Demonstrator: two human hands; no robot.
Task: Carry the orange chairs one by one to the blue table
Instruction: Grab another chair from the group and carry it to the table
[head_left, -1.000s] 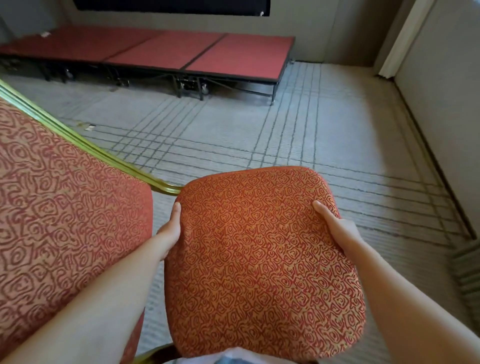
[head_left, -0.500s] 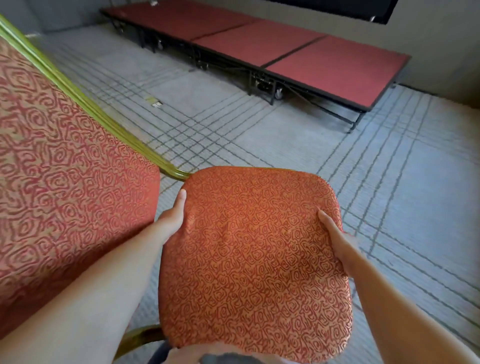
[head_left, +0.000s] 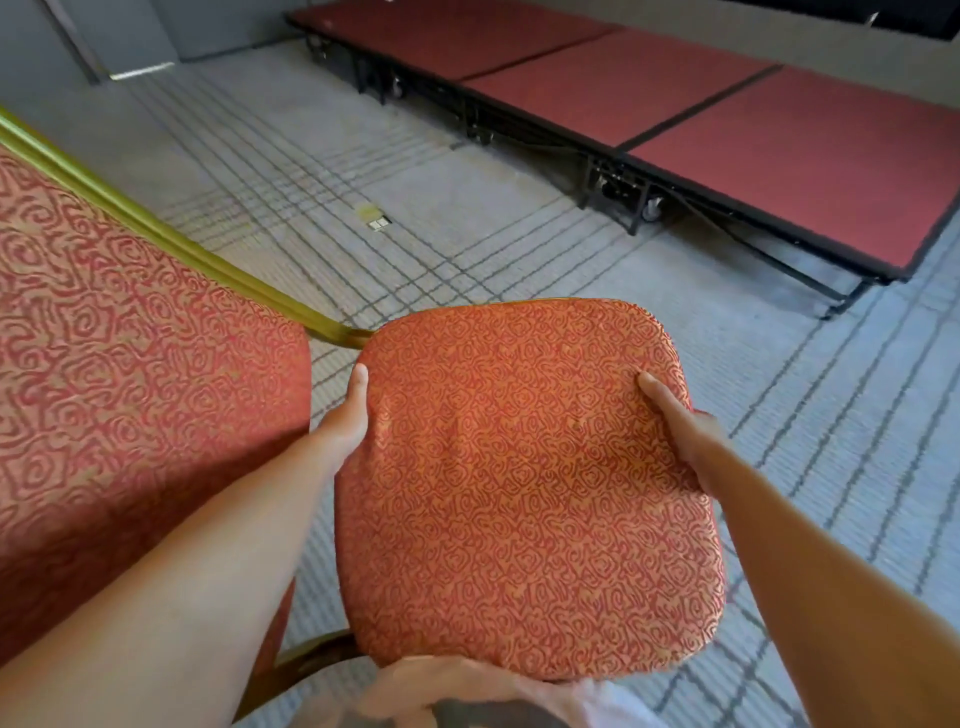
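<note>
As the red stage (head_left: 779, 130) slides right across the view, the person turns, the orange chair (head_left: 524, 483) held before the body. Left hand (head_left: 348, 421) and right hand (head_left: 680, 431) still clasp its seat edges; no blue table shows yet.

text: none readable | labels: none | numbers: none; signs: none

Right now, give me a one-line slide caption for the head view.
Left hand and right hand grip an orange chair's seat above grey carpet, red stage platforms ahead.
</note>
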